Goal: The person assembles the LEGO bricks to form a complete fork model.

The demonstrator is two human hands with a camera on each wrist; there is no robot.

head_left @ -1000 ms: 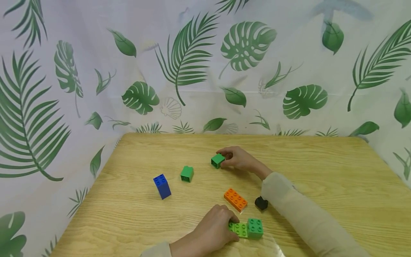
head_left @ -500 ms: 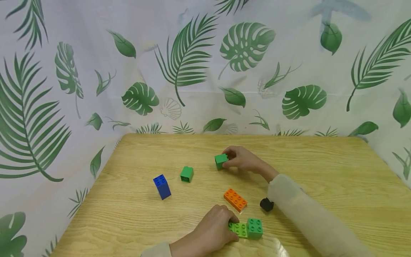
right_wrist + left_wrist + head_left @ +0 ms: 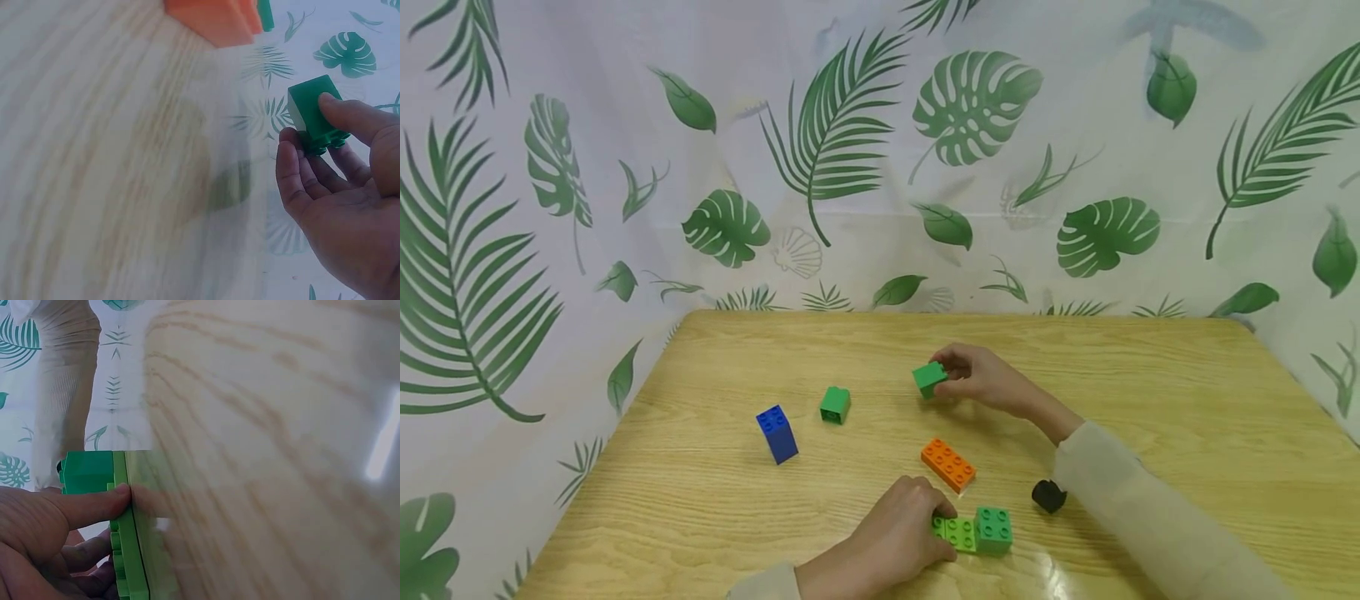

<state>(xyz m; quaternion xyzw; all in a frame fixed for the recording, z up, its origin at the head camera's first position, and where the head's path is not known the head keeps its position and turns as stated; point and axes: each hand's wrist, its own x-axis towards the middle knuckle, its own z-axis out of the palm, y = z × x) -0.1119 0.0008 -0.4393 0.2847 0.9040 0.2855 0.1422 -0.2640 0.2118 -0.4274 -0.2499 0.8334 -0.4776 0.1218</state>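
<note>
My left hand (image 3: 898,529) pinches the left end of a lime-green toy building brick (image 3: 961,533), thumb at its near side. A darker green brick (image 3: 994,530) sits at the lime piece's right end; in the left wrist view this green brick (image 3: 89,470) is mounted on its studded side. Farther back, my right hand (image 3: 988,379) holds another green brick (image 3: 929,379) between thumb and fingers. The right wrist view has the thumb on a smooth face of that green brick (image 3: 314,106), its studs turned towards the palm and fingers.
An orange brick (image 3: 948,464) lies between the hands. To the left are a loose green brick (image 3: 835,405) on its side and a tall blue brick (image 3: 777,434) standing upright. A small black object (image 3: 1048,496) is beside the right sleeve. A leaf-print curtain (image 3: 865,167) backs the wooden table (image 3: 700,533).
My right hand has moved slightly right with the green brick, turning it a little. The black object has shifted right along with the sleeve. The left hand stays in place.
</note>
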